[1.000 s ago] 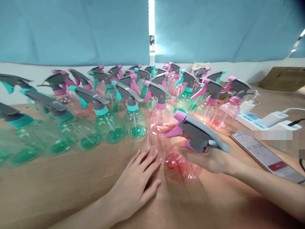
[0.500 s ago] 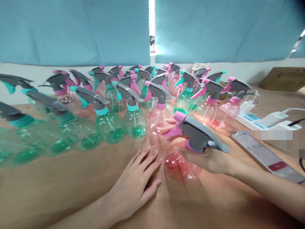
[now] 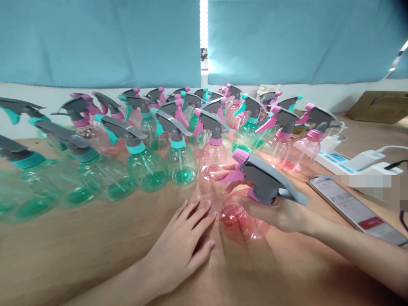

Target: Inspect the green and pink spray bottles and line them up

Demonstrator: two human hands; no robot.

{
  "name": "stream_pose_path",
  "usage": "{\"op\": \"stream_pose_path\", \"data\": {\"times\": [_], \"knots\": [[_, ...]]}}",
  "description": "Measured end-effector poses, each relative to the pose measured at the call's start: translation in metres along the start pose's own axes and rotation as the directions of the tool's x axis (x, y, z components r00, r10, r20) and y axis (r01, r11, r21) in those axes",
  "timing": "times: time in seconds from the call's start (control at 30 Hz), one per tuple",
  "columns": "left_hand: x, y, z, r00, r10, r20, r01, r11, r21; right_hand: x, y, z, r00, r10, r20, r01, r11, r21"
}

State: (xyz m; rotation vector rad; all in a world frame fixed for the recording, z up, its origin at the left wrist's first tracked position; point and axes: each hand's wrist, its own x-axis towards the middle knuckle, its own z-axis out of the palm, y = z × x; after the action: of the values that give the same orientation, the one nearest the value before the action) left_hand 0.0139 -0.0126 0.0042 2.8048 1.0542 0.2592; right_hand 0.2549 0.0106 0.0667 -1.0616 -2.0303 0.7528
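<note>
My right hand (image 3: 280,214) is wrapped round the neck of a pink spray bottle (image 3: 237,219) with a grey and pink trigger head. Its index and middle fingers reach past the pink trigger; part of the hand is hidden behind the head. The bottle stands on the wooden table (image 3: 105,255), its nozzle facing left. Just left of it, my left hand (image 3: 185,238) lies flat on the tabletop with fingers stretched out, holding nothing. Ahead of both hands stand a green spray bottle (image 3: 181,165) and another pink spray bottle (image 3: 213,155).
Several green spray bottles (image 3: 148,170) line the left side, with more bottles crowded behind. A phone (image 3: 357,212) lies on the right beside a white power strip (image 3: 334,159) with plugs and cables. A brown box (image 3: 379,106) sits at the back right, below blue blinds (image 3: 102,42).
Almost nothing differs. My right hand keeps its hold on the pink spray bottle with a very slight shift of its fingers at the trigger; my left hand stays flat.
</note>
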Motion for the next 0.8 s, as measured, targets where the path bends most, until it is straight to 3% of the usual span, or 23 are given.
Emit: {"op": "stream_pose_path", "data": {"times": [0.53, 0.8], "knots": [[-0.0001, -0.0010, 0.0007, 1.000, 0.004, 0.000, -0.004, 1.000, 0.001, -0.0003, -0.0035, 0.0019, 0.998, 0.042, -0.049, -0.039, 0.998, 0.050], [-0.0014, -0.0027, 0.0047, 1.000, 0.011, -0.018, -0.010, 1.000, 0.028, -0.0004, -0.0049, 0.0042, 0.984, 0.161, -0.074, -0.156, 0.985, 0.068]]}}
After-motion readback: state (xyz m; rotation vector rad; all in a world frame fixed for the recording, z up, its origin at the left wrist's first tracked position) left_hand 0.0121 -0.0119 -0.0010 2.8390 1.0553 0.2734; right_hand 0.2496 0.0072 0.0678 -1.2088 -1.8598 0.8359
